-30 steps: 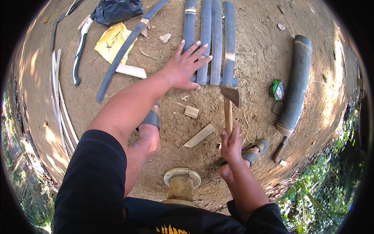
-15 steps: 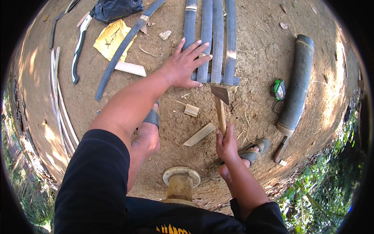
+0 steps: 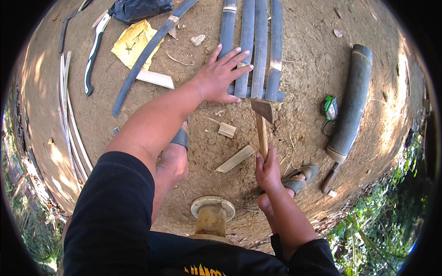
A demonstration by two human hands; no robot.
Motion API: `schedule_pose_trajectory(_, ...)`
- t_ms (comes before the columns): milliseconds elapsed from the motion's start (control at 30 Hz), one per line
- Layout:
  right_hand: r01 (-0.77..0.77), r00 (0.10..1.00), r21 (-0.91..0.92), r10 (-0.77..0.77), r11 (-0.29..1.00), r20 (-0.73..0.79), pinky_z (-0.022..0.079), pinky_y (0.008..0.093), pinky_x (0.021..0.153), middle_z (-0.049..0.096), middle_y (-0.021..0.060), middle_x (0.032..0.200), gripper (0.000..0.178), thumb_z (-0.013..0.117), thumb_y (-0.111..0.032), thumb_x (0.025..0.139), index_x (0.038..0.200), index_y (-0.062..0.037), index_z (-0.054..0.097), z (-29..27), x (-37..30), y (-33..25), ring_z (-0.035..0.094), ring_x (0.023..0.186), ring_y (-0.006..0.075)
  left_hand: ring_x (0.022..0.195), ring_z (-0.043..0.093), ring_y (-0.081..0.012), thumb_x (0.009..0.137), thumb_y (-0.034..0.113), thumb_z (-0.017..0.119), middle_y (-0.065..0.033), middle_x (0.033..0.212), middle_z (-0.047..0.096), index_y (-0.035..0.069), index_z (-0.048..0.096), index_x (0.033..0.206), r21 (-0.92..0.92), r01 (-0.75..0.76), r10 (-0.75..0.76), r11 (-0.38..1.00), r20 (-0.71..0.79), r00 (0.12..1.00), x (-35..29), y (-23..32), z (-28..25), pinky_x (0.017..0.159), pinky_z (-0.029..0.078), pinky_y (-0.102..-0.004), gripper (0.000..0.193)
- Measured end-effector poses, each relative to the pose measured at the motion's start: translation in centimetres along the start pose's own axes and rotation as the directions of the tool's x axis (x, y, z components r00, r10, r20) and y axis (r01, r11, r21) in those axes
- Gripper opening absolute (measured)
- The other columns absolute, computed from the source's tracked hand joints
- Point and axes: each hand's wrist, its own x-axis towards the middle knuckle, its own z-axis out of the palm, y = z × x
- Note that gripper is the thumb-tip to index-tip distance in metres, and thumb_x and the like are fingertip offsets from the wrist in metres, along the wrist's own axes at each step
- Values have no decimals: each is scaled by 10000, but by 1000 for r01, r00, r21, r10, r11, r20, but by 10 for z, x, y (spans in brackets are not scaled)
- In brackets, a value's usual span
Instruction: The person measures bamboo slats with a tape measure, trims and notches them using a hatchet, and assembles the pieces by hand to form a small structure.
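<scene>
Several split strips of dark bamboo lie side by side on the ground, their near ends over a short bamboo crosspiece. My left hand, fingers spread, rests flat on the strips at the left, its thumb by the crosspiece. My right hand is wrapped round the wooden handle of a hatchet. Its dark blade sits just below the strips' near ends, close to one of the middle strips; whether they touch I cannot tell.
Between my feet lie small bamboo offcuts. To the right are a green tape measure, a thick bamboo tube and a wooden-handled blade. On the left are a white-and-black handle, yellow sheet, curved bamboo strip and thin slats.
The whole view has shifted very slightly. Both hands, the hatchet and the bamboo strips keep practically the same places relative to one another.
</scene>
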Motion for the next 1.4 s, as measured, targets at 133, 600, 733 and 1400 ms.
schedule_pose_trajectory(133, 14, 1000, -30, -14, 999, 2, 526, 536, 777, 673, 288, 999, 420, 564, -196, 1059, 1421, -43, 417, 0, 0, 2, 675, 926, 492, 1608, 113, -260, 762, 671, 785, -82, 1723, 177, 251, 364, 1607, 4, 1, -1, 1000, 2, 1000, 1, 1, -1, 1304, 7, -582, 1033)
schedule_pose_trajectory(600, 13, 1000, -47, -13, 999, 9, 514, 547, 772, 673, 274, 990, 406, 562, -179, 1052, 1418, -70, 425, 4, 1, 3, 662, 912, 504, 1611, 102, -257, 770, 689, 771, -83, 1732, 162, 262, 348, 1618, 2, 0, 0, 1000, 15, 1000, 1, 0, -2, 1306, 3, -573, 1040)
schedule_pose_trajectory(733, -16, 999, -41, 17, 999, 27, 514, 555, 770, 678, 276, 996, 410, 561, -178, 1050, 1422, -77, 424, 5, 1, 1, 663, 921, 509, 1612, 99, -252, 773, 699, 763, -76, 1733, 161, 269, 336, 1624, 9, 8, -8, 1000, 27, 1000, -1, 0, -2, 1307, 2, -568, 1045)
schedule_pose_trajectory(1400, 160, 983, -202, -174, 966, -53, 570, 555, 797, 696, 286, 1132, 505, 571, -160, 1039, 1494, -35, 392, -3, 24, -31, 700, 949, 504, 1615, 94, -222, 750, 792, 704, -34, 1750, 118, 297, 244, 1655, 35, -8, 6, 999, 68, 998, 0, -3, -13, 1308, -1, -553, 1129)
